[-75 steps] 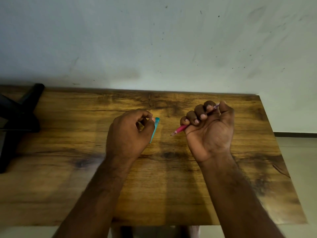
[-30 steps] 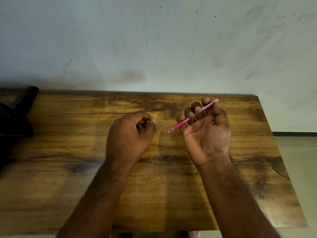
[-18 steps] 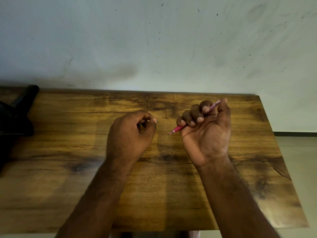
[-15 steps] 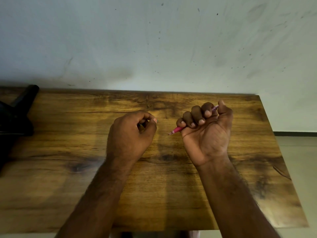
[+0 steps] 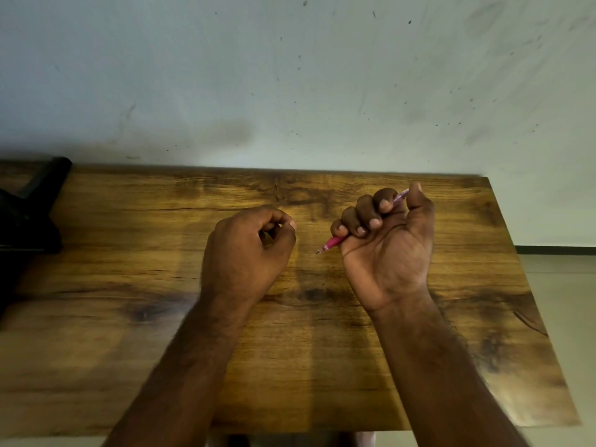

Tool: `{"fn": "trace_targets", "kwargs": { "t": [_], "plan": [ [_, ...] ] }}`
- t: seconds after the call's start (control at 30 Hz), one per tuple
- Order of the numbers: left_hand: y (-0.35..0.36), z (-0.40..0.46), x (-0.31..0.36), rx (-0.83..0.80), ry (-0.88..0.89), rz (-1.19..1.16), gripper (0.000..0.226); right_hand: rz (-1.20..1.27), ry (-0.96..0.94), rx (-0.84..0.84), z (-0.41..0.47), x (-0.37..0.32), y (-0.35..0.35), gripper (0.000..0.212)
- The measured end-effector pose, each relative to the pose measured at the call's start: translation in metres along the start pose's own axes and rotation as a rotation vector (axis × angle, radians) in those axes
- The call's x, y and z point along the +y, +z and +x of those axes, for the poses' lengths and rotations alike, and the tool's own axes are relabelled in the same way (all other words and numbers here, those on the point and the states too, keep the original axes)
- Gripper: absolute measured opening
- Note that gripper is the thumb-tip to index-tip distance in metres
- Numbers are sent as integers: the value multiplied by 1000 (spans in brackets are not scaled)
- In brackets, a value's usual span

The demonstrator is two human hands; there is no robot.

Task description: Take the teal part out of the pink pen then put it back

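Note:
My right hand (image 5: 388, 253) is held palm-up above the wooden table (image 5: 122, 356), its fingers curled around the pink pen (image 5: 334, 242). The pen's tip points down and left toward my left hand, and its clear rear end sticks out by the thumb. My left hand (image 5: 245, 253) is a loose fist a short gap to the left of the pen tip, thumb pressed to forefinger. The teal part is hidden inside that fist and no teal shows now.
A black stand-like object (image 5: 29, 217) lies at the table's far left edge. A pale, marked wall runs right behind the table. Light floor shows past the table's right edge.
The teal part, which stuck out of my left hand 2.5 s ago, has slipped out of sight in the fist. My right fingers opened briefly, then closed on the pen again.

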State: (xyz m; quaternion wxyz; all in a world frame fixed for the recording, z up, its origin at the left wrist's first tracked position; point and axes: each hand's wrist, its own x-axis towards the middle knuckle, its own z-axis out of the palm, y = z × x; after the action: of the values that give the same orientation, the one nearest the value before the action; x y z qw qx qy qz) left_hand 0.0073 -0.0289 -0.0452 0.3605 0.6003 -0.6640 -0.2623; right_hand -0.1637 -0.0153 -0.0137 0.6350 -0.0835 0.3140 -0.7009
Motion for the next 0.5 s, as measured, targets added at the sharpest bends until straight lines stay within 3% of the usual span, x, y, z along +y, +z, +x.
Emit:
{"fn": "trace_targets", "kwargs": {
  "t": [0.5],
  "plan": [
    [-1, 0, 1, 0, -13, 6, 6, 7, 3, 20, 1, -1, -1, 45]
  ]
}}
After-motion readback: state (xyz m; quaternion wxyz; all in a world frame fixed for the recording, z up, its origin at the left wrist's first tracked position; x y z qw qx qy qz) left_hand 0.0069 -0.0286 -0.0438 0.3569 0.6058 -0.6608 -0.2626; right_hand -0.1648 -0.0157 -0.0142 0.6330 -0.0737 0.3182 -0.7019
